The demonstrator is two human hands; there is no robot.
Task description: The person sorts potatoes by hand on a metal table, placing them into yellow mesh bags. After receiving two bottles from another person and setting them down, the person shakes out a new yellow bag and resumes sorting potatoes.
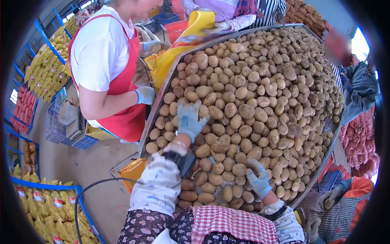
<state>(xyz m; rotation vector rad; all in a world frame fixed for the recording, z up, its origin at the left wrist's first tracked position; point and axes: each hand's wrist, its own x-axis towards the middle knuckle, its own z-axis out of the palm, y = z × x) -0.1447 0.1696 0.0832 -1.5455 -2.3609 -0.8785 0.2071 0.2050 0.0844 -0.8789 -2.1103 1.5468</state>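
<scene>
A broad metal-edged sorting table is heaped with brown potatoes [246,111]. My left hand [190,121], in a pale blue-and-white work glove, lies over the potatoes near the table's left side, fingers spread and nothing gripped. Lower and to the right, my right hand [258,181] wears a similar glove. Its fingers stretch apart against the potatoes, and no potato shows lifted in it. Bits of the table surface [219,195] show between loose potatoes close to my body.
A person in a red apron [128,77] stands at the left edge beside a yellow sack [187,38]. Other workers line the far and right sides. An orange bag [132,175] hangs at the near-left corner. Filled yellow net sacks [48,207] and blue crates [55,126] stand left.
</scene>
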